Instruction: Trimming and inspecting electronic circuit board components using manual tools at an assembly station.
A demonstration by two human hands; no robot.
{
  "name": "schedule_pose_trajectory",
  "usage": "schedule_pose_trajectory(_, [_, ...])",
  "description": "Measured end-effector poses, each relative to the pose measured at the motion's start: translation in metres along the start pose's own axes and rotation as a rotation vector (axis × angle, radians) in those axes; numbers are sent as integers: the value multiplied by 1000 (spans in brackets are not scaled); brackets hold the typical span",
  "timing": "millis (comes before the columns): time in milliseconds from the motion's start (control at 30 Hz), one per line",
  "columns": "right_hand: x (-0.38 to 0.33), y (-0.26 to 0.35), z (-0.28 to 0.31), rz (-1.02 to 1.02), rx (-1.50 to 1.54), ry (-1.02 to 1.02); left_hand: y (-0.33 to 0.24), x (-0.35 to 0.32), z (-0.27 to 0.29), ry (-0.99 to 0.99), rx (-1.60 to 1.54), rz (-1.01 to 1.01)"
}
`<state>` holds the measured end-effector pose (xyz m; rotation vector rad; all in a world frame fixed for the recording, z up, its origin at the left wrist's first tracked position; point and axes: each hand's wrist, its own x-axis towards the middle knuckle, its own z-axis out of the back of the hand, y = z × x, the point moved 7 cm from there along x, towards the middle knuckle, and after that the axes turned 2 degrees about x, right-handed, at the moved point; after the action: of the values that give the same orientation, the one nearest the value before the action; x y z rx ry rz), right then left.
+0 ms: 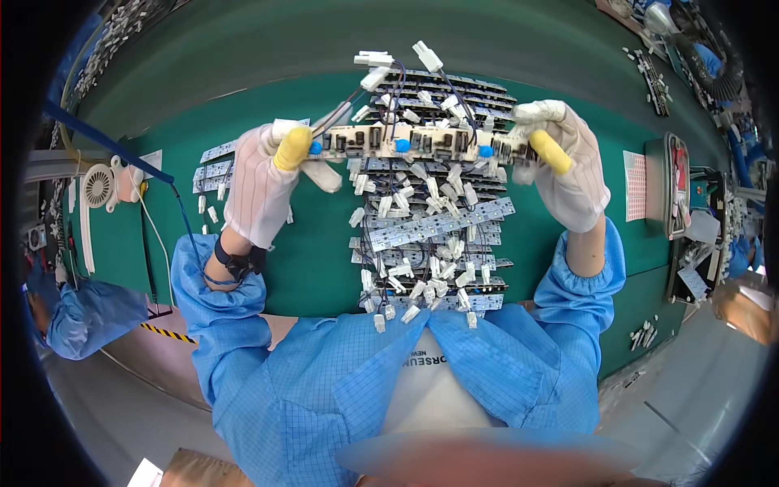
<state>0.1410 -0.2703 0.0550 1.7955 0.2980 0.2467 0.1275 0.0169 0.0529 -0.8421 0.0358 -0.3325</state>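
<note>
A long, narrow circuit board (434, 144) is held up level in front of me, its component side with several blue discs facing me. Gripping its left end is my left hand (261, 183), in a white glove with a yellow finger cot on the thumb. At the other end my right hand (572, 170), gloved the same way, pinches the board between thumb and fingers. Wires with white connectors (428, 57) rise from the board's upper edge. Beneath it lies a stack of similar light strip boards (442, 225) with many loose white plugs.
The green mat (316, 276) covers the bench. More strip boards (215, 174) lie left of my left hand, beside a small white fan (100, 187). On the right are a sheet of labels (637, 185) and a metal tray (675, 185). A blue cord (122, 150) crosses at left.
</note>
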Motion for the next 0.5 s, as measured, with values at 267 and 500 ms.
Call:
schedule_pose_trajectory(267, [0,2,1,24,-21,18,9,3,-16,-40,-813,-54])
schedule_pose_trajectory(500, [-8,7,2,-67,-431,41,15,7,-20,-5,-990,-74])
